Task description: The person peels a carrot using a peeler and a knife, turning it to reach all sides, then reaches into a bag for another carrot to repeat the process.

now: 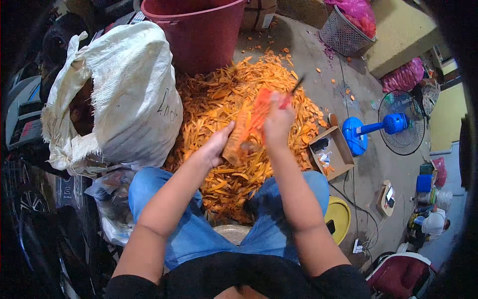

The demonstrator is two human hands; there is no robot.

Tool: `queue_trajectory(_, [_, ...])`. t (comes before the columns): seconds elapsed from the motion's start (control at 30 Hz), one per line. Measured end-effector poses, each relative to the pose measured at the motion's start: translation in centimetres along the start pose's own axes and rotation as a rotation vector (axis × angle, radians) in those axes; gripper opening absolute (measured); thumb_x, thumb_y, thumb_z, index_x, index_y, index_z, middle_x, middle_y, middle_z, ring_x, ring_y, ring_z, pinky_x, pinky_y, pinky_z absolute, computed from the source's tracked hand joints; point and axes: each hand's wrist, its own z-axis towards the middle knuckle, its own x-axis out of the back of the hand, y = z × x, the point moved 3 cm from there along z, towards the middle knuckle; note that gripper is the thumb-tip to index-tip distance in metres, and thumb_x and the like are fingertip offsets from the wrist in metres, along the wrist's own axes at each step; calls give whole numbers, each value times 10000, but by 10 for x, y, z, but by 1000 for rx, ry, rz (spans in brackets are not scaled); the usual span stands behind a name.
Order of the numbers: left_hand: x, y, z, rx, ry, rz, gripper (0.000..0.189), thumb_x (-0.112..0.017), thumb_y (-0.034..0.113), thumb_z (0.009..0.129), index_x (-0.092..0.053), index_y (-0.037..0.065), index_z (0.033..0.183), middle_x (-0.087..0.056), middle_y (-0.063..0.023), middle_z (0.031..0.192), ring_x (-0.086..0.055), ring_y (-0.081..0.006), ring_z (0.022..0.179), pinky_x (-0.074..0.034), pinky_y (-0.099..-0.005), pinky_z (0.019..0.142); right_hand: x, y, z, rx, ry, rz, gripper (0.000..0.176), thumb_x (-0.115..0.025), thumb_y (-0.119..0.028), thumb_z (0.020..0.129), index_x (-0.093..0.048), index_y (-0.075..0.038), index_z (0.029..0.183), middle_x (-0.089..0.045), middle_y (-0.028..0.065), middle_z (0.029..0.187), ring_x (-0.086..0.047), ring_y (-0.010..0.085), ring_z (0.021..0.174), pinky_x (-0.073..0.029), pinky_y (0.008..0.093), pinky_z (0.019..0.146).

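A large carrot [238,134] stands tilted in my left hand [215,145], whose fingers wrap round its lower part. My right hand [279,122] is closed on the red handle of a tool [286,101], with a dark tip pointing up and right. The tool and the orange area between my hands are smeared by motion, so the tool's exact kind is unclear. Under both hands lies a big heap of orange peelings [214,99] on the floor, spreading up to the red tub.
A white woven sack [134,94] stands at the left, a red tub [199,40] behind the heap. To the right are a cardboard box [341,149], a blue fan [393,123], a yellow lid [341,214] and cables. A crate [343,35] stands at the back right.
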Motion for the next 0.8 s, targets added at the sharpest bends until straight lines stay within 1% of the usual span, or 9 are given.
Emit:
queue_trajectory(0.07, [-4, 2, -4, -36, 90, 1, 398, -278, 338, 852, -443, 21, 1027, -564, -78, 864, -563, -162, 701, -473, -288, 607, -11, -3, -22, 147, -189, -263, 223, -451, -195, 798, -501, -4, 693, -471, 106, 542, -433, 180, 490, -342, 303, 463])
queue_trajectory(0.17, [-1, 7, -9, 9, 47, 170, 376, -303, 326, 850, -457, 26, 1015, -569, -64, 847, -561, -146, 699, -468, -276, 603, -12, 2, -20, 123, -191, -372, 203, -459, -189, 790, -507, -16, 698, -478, 132, 553, -436, 201, 489, -348, 310, 470])
queue_trajectory(0.23, [-5, 1, -16, 41, 46, 279, 371, -321, 326, 845, -465, 27, 1009, -570, -62, 841, -561, -141, 695, -465, -269, 605, 4, 19, 23, 250, 48, -498, 217, -469, -192, 786, -503, -1, 689, -483, 110, 534, -421, 191, 471, -344, 313, 469])
queue_trajectory(0.4, [-18, -3, -24, 80, -24, 283, 372, -371, 341, 828, -475, 27, 999, -567, -66, 848, -562, -141, 704, -462, -261, 631, 42, 33, 63, -113, 293, -327, 286, -448, -233, 807, -479, 7, 654, -464, 36, 553, -415, 132, 501, -348, 284, 502])
queue_trajectory(0.57, [-1, 4, -8, 28, 1, 81, 361, -264, 310, 860, -444, 44, 1025, -549, -91, 889, -553, -159, 753, -470, -296, 643, 3, -10, 1, -173, -5, 123, 292, -449, -247, 812, -487, 12, 684, -458, 30, 562, -408, 110, 516, -342, 271, 501])
queue_trajectory(0.63, [0, 0, -4, -22, 37, 68, 358, -267, 309, 860, -446, 45, 1023, -550, -90, 889, -553, -156, 749, -469, -295, 641, -6, -5, -16, 230, -180, -271, 273, -460, -224, 796, -458, 4, 646, -436, 110, 517, -387, 197, 452, -324, 325, 453])
queue_trajectory(0.73, [-3, 2, -11, -98, 77, 114, 361, -279, 319, 857, -457, 46, 1011, -557, -86, 877, -561, -148, 712, -469, -289, 630, -10, 1, -22, 113, -210, -367, 266, -455, -218, 796, -462, 11, 660, -434, 144, 540, -393, 221, 473, -333, 333, 465])
queue_trajectory(0.77, [-6, 4, -18, -22, 65, 280, 357, -287, 319, 856, -461, 47, 1008, -558, -83, 877, -563, -146, 703, -470, -284, 628, -7, 15, -9, 262, -113, -314, 273, -450, -222, 797, -469, 14, 662, -464, 138, 555, -405, 235, 486, -340, 331, 480])
queue_trajectory(0.8, [-10, 5, -23, 52, 53, 447, 353, -294, 319, 854, -464, 49, 1004, -559, -80, 877, -565, -144, 693, -470, -278, 625, 0, 23, 13, 210, -42, -329, 263, -451, -212, 796, -473, 12, 660, -478, 133, 565, -416, 232, 490, -342, 328, 486])
